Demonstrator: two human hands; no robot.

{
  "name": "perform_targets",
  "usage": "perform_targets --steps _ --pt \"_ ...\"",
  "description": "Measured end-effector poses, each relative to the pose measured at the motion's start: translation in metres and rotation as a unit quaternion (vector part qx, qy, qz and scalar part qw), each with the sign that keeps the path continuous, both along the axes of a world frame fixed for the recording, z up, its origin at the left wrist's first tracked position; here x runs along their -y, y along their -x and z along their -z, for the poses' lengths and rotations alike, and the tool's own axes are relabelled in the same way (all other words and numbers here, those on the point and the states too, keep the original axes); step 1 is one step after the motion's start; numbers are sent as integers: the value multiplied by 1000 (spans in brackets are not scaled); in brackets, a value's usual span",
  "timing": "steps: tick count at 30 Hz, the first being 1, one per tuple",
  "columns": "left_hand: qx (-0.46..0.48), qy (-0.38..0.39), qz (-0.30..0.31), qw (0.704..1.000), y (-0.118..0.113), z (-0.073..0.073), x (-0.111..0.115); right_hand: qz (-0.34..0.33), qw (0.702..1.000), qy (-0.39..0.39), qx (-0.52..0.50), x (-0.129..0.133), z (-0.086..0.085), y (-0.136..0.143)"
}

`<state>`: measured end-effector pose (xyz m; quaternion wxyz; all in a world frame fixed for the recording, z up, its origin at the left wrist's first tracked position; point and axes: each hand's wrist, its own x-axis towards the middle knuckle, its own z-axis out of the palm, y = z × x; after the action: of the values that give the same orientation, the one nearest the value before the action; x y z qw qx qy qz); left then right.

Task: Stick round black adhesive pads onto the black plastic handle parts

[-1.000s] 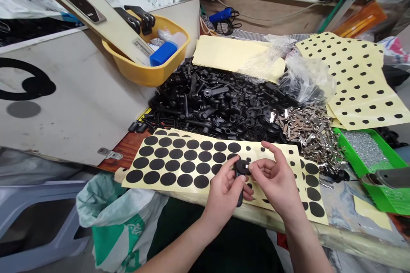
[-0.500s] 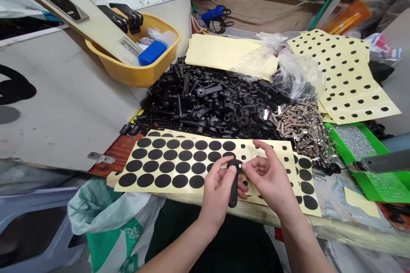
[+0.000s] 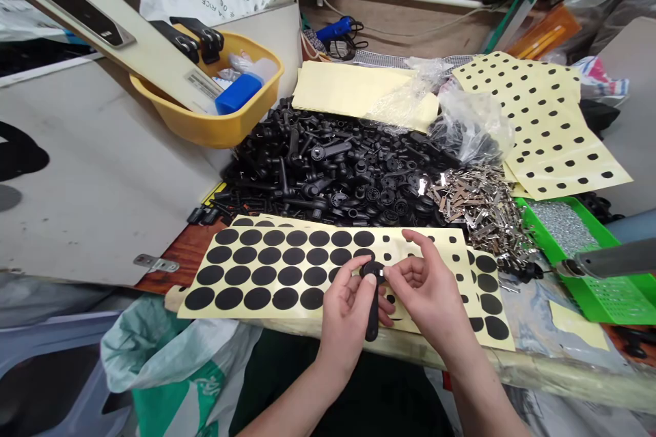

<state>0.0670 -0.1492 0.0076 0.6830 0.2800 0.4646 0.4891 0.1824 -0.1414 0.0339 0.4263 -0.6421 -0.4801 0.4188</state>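
My left hand (image 3: 348, 314) is closed around a black handle-shaped part (image 3: 373, 317), its round head up by the thumb. At that head, my right hand (image 3: 423, 287) pinches a small shiny metal piece (image 3: 379, 272) between thumb and forefinger, with another finger raised. Both hands are over pale yellow sheets (image 3: 302, 297) bearing rows of black discs. Beyond the sheets lies a heap of black plastic parts (image 3: 328, 171), and right of it a pile of small metal clips (image 3: 476, 201).
A yellow basket (image 3: 205, 130) with a long pale object stands at the left. On the right are a green tray (image 3: 605, 287), a grey-handled tool (image 3: 620, 259) and dotted sheets (image 3: 553, 130). An open sack (image 3: 154, 355) hangs below the table's left edge.
The view has shifted slightly, so the scene sits a little lower and further left. Both hands keep nearly the same hold on the black part and metal piece.
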Motion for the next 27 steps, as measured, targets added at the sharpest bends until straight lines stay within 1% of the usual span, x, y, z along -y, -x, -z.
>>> perform_targets --steps 4,8,9,10,12,14,16,19,27 --pt "-5 -1 -1 1000 0 -1 1 -8 1000 8 19 -1 1 -2" --pt "5 -14 -5 1000 2 1 3 -16 993 53 108 -5 2 -8" --pt "12 -19 -4 1000 3 2 3 -21 991 66 112 -6 2 -11" --pt "21 -25 1 999 4 3 3 -27 992 76 95 -6 2 -12" --pt "36 -34 16 999 6 5 3 -51 994 92 12 -7 2 -15" --pt "45 -37 29 998 8 6 3 -78 988 105 -78 -8 2 -15" --pt "49 -36 32 998 9 7 2 -87 982 108 -129 -9 2 -13" --pt "49 -34 32 998 9 6 2 -81 981 90 -153 -9 3 -9" --pt "63 -23 25 997 9 4 0 -78 984 33 -158 -5 6 -6"
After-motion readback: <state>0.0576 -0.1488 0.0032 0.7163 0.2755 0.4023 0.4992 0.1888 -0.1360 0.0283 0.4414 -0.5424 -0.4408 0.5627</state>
